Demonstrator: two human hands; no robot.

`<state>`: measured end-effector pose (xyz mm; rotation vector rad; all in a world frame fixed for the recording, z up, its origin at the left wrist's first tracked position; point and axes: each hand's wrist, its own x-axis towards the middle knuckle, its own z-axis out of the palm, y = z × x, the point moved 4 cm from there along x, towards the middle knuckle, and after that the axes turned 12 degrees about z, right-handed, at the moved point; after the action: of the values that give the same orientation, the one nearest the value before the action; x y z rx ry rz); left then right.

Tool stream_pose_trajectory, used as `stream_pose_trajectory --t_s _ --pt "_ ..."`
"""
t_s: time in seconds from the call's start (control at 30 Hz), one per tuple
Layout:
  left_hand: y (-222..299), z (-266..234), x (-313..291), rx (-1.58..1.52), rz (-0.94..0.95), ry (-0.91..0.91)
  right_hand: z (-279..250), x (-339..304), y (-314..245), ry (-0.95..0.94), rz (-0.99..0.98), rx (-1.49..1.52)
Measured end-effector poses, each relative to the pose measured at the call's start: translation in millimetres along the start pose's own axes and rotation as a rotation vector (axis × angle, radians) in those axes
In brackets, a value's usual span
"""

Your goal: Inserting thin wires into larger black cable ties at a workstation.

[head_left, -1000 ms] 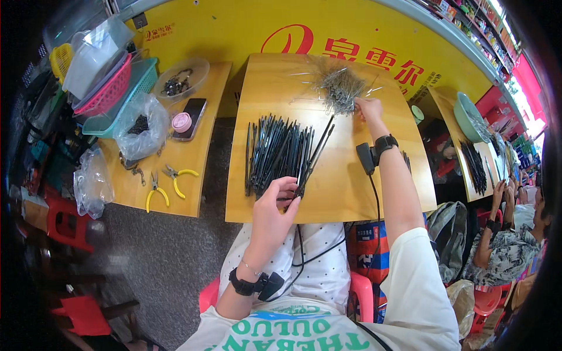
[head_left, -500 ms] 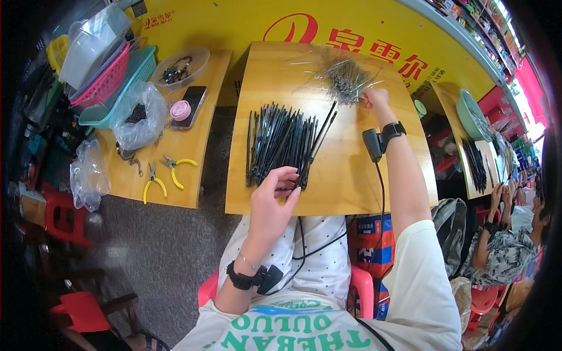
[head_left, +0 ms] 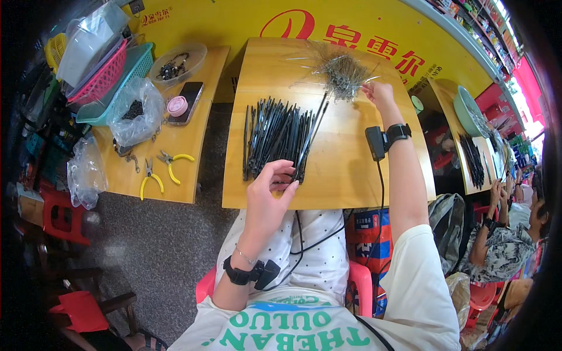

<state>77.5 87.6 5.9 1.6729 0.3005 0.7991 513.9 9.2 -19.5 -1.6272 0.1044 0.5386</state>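
Left hand (head_left: 266, 202) grip pinched slim black rod (head_left: 308, 136) beside ridged black rod pile (head_left: 274, 136). Right hand (head_left: 379, 95) grip pinched thin wiry strand in bristly tangle (head_left: 341, 69) on smooth wooden worktop (head_left: 345, 169).

One head-worn fisheye view looks steeply down, close over the wooden table (head_left: 351, 169) ahead.

I see black rods (head_left: 275, 137) on a pale yellow-brown wooden table (head_left: 351, 169). At its far edge lies a grey, silvery tangle of wire pieces (head_left: 339, 70). My shirt (head_left: 322, 257) is white with small dark dots. The side table (head_left: 175, 146) carries yellow-handled pliers (head_left: 174, 164), a pink basket (head_left: 102, 73) and a teal one (head_left: 126, 76). The wall (head_left: 234, 20) behind is yellow with red lettering.
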Motion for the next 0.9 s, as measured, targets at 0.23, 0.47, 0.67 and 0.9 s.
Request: stream_pose_trajectory --t_s 0.23,0.47,0.67,0.9 --pt "-9 -1 -8 -0.211 -0.104 0.052 9 -96 -14 -0.141 -0.248 -0.116" --pt "-14 3 -11 -0.398 -0.111 -0.019 -8 -215 -2 -0.308 -0.431 0.027" --pt "28 16 -26 -0.41 -0.07 -0.108 -27 -297 7 -0.413 -0.527 0.064" --pt "61 36 -51 -0.217 0.147 -0.127 -28 -436 24 -0.449 -0.601 0.012"
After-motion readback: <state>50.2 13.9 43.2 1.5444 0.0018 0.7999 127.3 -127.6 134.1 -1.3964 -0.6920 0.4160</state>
